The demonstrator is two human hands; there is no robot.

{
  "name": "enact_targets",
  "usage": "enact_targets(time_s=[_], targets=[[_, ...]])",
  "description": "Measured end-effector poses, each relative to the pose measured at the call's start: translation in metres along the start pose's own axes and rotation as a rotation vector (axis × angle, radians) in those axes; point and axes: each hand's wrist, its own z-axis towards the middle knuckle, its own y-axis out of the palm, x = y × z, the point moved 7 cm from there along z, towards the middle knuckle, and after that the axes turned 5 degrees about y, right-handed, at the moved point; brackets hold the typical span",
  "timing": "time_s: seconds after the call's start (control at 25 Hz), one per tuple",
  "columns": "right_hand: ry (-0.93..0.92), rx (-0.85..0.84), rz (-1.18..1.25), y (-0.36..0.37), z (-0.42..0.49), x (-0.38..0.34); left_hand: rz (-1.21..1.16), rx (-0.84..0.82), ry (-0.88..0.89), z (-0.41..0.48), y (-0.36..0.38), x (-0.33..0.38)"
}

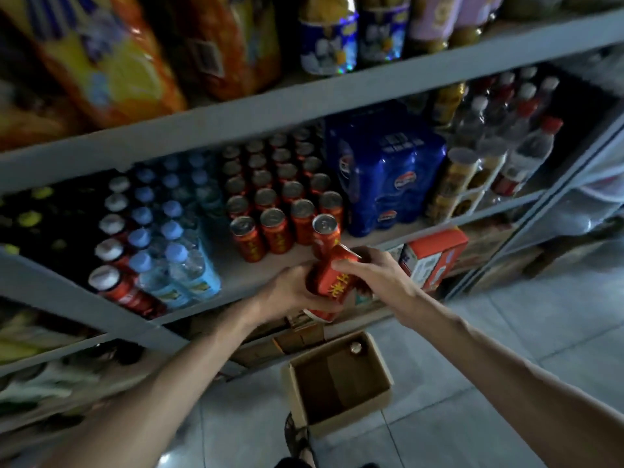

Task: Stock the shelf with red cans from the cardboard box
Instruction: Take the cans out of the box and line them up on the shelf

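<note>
Rows of red cans [280,201] with silver tops stand on the middle shelf [236,275]. Just in front of the shelf's edge, my right hand [374,275] grips a tilted red can [332,282] with yellow characters. My left hand [290,292] holds a second red can [319,315] right beneath it; only its lower rim shows. The two cans touch. Below on the floor sits the open cardboard box [300,396], with one can top [355,347] visible in its far corner.
Blue-capped water bottles [169,251] stand left of the red cans and a blue wrapped pack [388,177] stands to their right. An orange carton [435,255] juts from the shelf below. The floor is grey tile [506,332]. A sandalled foot [300,444] is beside the box.
</note>
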Motion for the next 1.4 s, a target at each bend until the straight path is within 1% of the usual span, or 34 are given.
enact_targets(time_s=[0.08,0.16,0.32,0.4,0.48,0.56,0.64,0.72,0.8,0.96,1.12,1.4], targets=[[-0.048,0.009,-0.047,0.018,0.006,-0.013,0.052,0.106,0.019,-0.009,-0.018,-0.008],[-0.102,0.004,-0.122,0.036,0.013,-0.024,0.019,0.163,0.042,-0.015,-0.032,-0.021],[-0.14,0.064,-0.367,0.058,0.032,-0.038,-0.015,0.238,0.091,-0.016,-0.049,-0.042],[-0.213,0.14,-0.557,0.065,0.046,-0.053,-0.007,0.286,0.086,-0.012,-0.056,-0.052],[-0.282,0.246,-0.793,0.071,0.06,-0.064,0.075,0.352,0.047,-0.008,-0.063,-0.067],[-0.329,0.329,-0.93,0.073,0.073,-0.069,0.291,0.409,-0.039,-0.007,-0.074,-0.084],[-0.334,0.341,-0.974,0.073,0.088,-0.066,0.425,0.333,-0.193,-0.006,-0.08,-0.107],[-0.347,0.329,-1.007,0.073,0.101,-0.061,0.447,0.18,-0.316,-0.002,-0.078,-0.128],[-0.383,0.329,-1.037,0.073,0.112,-0.056,0.464,0.049,-0.377,0.0,-0.073,-0.138],[-0.402,0.335,-1.098,0.072,0.128,-0.046,0.513,-0.046,-0.396,0.008,-0.073,-0.139],[-0.433,0.344,-1.155,0.075,0.134,-0.039,0.538,-0.106,-0.422,0.014,-0.077,-0.136],[-0.399,0.338,-1.193,0.078,0.136,-0.036,0.546,-0.135,-0.414,0.015,-0.074,-0.136]])
